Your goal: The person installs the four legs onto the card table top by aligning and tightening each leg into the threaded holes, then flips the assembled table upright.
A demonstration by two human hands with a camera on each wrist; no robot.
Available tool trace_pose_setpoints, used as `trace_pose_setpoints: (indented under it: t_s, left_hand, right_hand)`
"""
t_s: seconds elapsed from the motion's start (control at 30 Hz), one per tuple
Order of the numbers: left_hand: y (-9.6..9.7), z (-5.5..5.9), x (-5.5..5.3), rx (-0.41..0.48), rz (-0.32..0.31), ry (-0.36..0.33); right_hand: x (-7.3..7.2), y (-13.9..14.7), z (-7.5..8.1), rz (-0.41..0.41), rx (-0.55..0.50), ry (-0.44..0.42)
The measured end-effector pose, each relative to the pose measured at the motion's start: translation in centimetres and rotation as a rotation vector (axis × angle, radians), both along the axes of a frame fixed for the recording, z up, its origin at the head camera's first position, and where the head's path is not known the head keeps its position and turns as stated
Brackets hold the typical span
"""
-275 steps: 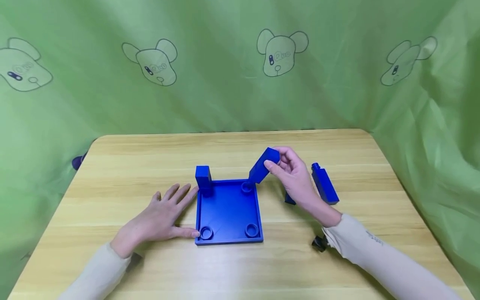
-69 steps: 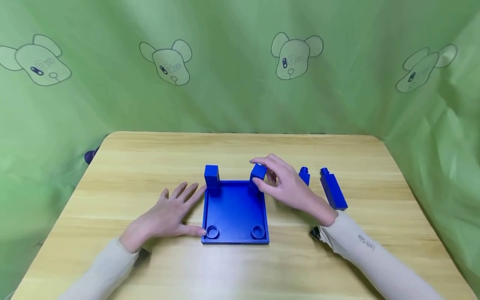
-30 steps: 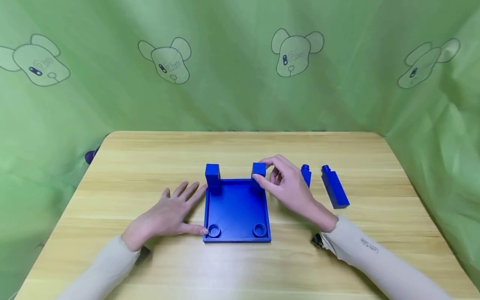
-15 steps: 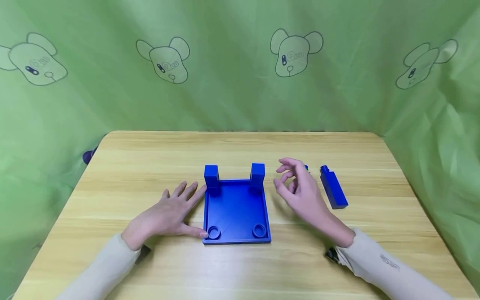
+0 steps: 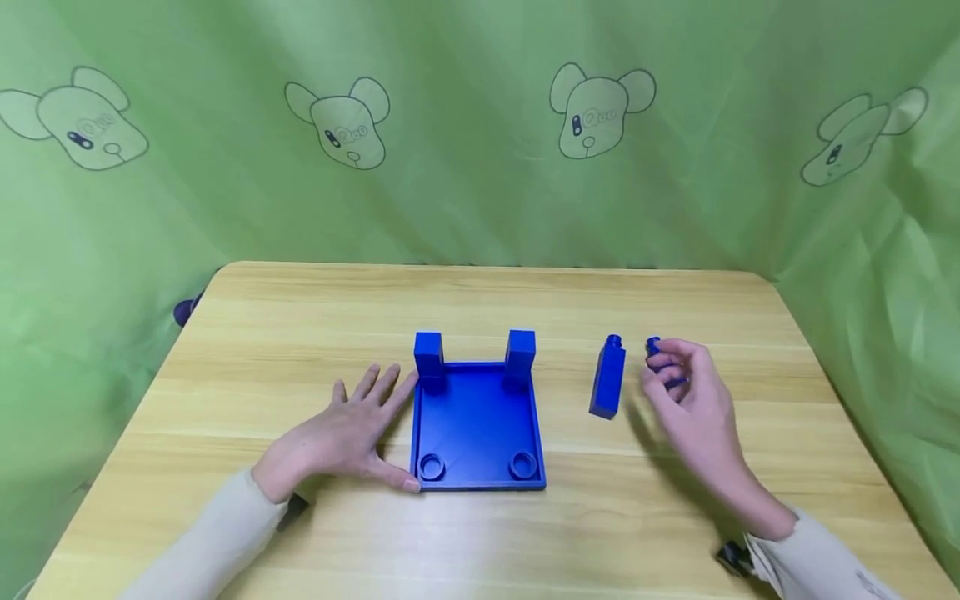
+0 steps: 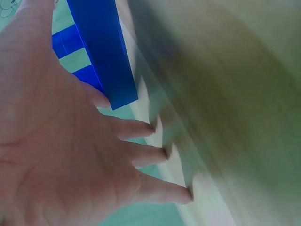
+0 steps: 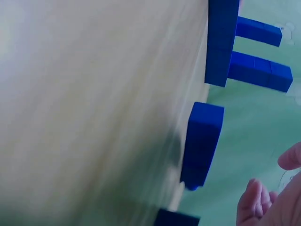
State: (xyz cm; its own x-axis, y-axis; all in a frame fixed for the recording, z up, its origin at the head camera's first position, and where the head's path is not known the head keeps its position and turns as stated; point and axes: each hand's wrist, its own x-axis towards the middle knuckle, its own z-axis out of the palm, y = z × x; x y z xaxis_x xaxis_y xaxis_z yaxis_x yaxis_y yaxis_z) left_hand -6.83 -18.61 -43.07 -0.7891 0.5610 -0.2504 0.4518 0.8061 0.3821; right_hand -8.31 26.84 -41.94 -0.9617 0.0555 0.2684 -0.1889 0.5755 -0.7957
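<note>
A square blue tray-like base (image 5: pixel 480 425) with a raised rim lies on the table. Blue square posts stand upright at its far left (image 5: pixel 429 354) and far right (image 5: pixel 521 354) corners. Round sockets sit at the near left (image 5: pixel 432 467) and near right (image 5: pixel 522 465) corners. My left hand (image 5: pixel 337 437) lies with fingers spread, thumb and forefinger touching the base's left edge. My right hand (image 5: pixel 697 412) hovers with loosely bent fingers over a lying blue post (image 5: pixel 652 342), mostly hidden behind it. The right wrist view shows those fingers (image 7: pixel 253 200) holding nothing.
Another loose blue post (image 5: pixel 608 379), with a round knob at its far end, lies between the base and my right hand. The wooden table (image 5: pixel 480 542) meets a green curtain (image 5: pixel 480 167) behind. Black wrist devices show under both sleeves.
The right hand set a tilted post upright at the base's far right corner, let go of it, and moved right to the farthest loose post. The left hand has stayed at the base's edge.
</note>
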Motion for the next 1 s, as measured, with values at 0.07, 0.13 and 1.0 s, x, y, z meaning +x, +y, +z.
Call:
trace_pose_setpoints:
  t_s: [0.07, 0.13, 1.0]
  left_hand:
    - [0.0, 0.0, 0.2, 0.002, -0.008, 0.007]
    - [0.0, 0.0, 0.3, 0.007, -0.017, 0.014]
    - [0.2, 0.4, -0.4, -0.025, -0.033, 0.068]
  right_hand:
    - [0.2, 0.9, -0.3, -0.039, 0.019, -0.044]
    - [0.2, 1.8, -0.4, -0.07, 0.052, -0.076]
    - [0.6, 7.1, -2.8, 0.02, 0.145, -0.446]
